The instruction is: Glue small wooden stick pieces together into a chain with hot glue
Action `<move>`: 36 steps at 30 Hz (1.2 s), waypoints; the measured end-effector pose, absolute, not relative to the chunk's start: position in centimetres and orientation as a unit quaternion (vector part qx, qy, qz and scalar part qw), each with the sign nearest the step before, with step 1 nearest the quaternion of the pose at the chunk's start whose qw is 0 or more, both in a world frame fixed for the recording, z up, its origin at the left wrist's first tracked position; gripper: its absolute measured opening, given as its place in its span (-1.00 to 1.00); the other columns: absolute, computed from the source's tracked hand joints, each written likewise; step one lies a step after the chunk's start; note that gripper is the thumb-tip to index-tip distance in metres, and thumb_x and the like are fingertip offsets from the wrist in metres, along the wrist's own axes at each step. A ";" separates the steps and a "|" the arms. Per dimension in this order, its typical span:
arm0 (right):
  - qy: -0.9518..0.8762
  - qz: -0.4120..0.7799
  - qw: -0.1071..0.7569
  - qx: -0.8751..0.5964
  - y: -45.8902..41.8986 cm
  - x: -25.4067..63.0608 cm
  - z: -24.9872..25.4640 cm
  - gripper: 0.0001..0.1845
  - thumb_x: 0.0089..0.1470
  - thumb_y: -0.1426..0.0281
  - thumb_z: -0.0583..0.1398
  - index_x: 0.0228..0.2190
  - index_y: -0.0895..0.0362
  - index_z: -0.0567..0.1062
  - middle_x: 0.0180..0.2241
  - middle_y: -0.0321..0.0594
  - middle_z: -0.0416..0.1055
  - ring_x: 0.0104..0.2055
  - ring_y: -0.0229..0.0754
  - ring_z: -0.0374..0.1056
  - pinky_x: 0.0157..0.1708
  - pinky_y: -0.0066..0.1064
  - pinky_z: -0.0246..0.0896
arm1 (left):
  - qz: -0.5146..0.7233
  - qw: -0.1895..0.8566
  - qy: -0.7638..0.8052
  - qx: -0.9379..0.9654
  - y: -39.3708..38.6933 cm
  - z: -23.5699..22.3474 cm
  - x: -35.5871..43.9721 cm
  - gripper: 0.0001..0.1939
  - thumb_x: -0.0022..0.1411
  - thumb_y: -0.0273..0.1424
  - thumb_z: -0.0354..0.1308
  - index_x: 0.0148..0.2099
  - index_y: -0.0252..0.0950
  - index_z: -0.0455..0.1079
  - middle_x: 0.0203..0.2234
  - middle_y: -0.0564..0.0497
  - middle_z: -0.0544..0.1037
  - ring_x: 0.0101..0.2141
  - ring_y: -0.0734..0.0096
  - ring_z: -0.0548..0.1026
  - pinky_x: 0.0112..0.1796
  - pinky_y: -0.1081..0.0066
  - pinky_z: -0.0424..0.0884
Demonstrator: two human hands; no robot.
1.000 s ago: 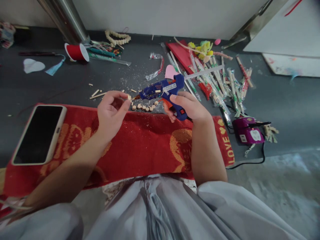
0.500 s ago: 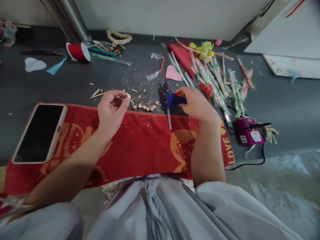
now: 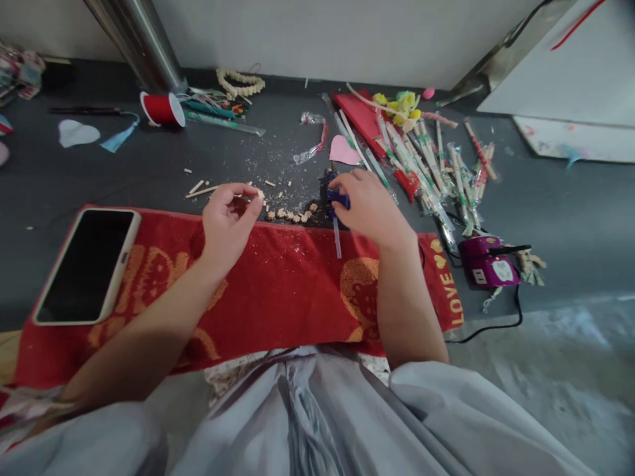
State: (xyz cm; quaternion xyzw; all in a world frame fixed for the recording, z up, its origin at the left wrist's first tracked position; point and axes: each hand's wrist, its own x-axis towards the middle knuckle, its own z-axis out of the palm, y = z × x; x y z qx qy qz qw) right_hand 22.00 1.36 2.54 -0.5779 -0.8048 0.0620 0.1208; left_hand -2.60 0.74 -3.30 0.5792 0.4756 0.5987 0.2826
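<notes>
My left hand (image 3: 227, 218) pinches a small pale wooden piece (image 3: 258, 194) between thumb and fingertips, just above the far edge of the red towel (image 3: 278, 284). My right hand (image 3: 370, 206) rests on the blue glue gun (image 3: 335, 197), which stands on the dark floor with its nozzle pointing away and its clear glue stick (image 3: 337, 238) trailing onto the towel. The fingers curl over the gun's handle. A short row of small wooden bits (image 3: 290, 214) lies on the floor between the two hands.
A phone (image 3: 89, 264) lies on the towel's left end. A heap of wrapped chopsticks (image 3: 436, 178), a purple device (image 3: 489, 261) with a black cord, a pink heart cutout (image 3: 343, 151), a red cup (image 3: 161, 108) and a metal post (image 3: 141, 43) surround the work spot.
The right hand swung the glue gun away from the wooden piece and set it down on the floor, nozzle away. The left hand stayed put with its piece.
</notes>
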 end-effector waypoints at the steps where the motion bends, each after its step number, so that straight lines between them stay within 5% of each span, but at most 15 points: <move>1: -0.816 0.061 0.105 -0.565 1.5 21.2 2.6 -0.67 0.09 0.49 0.09 -0.09 0.23 0.46 -0.11 0.10 0.43 0.03 0.16 0.30 0.10 -0.01 0.22 | 0.595 0.283 0.478 0.580 0.7 -3.3 -2.6 -0.83 0.14 -0.25 0.32 -0.24 -0.19 0.48 -0.33 0.03 0.55 -0.40 0.49 0.45 -0.37 0.44 0.42; 10: -0.815 0.021 0.091 -0.572 5.8 15.9 2.1 -0.67 0.23 0.45 -0.02 -0.19 0.21 0.52 -0.16 0.08 0.51 -0.07 0.08 0.38 -0.02 -0.05 0.27 | 0.548 0.293 0.485 0.616 0.4 -3.1 -2.3 -0.86 0.10 -0.31 0.29 -0.28 -0.24 0.48 -0.35 0.04 0.51 -0.47 0.52 0.40 -0.41 0.45 0.36; 19: -0.804 0.027 0.053 -0.592 8.3 13.6 1.3 -0.78 0.12 0.45 0.21 -0.23 0.33 0.57 -0.18 0.22 0.54 -0.04 0.23 0.46 0.00 0.09 0.33 | 0.523 0.268 0.471 0.658 -0.1 -2.8 -1.8 -0.92 0.08 -0.35 0.27 -0.35 -0.25 0.48 -0.38 0.02 0.51 -0.50 0.51 0.37 -0.49 0.47 0.31; 31: -0.798 0.044 0.000 -0.601 8.2 13.2 1.8 -0.65 0.09 0.61 0.08 -0.13 0.41 0.55 -0.07 0.26 0.53 0.05 0.21 0.44 0.08 0.01 0.30 | 0.495 0.275 0.492 0.661 -0.3 -2.1 -2.0 -0.87 0.13 -0.34 0.21 -0.31 -0.29 0.49 -0.34 -0.01 0.52 -0.43 0.49 0.41 -0.41 0.46 0.35; 36: -0.801 0.099 0.126 -0.576 7.8 14.4 1.5 -0.78 0.14 0.50 0.12 -0.27 0.27 0.56 -0.22 0.04 0.57 -0.11 -0.01 0.46 -0.02 -0.17 0.32 | 0.511 0.346 0.488 0.616 -0.1 -2.1 -1.9 -0.84 0.10 -0.32 0.20 -0.32 -0.31 0.48 -0.35 -0.02 0.52 -0.39 0.46 0.45 -0.35 0.42 0.37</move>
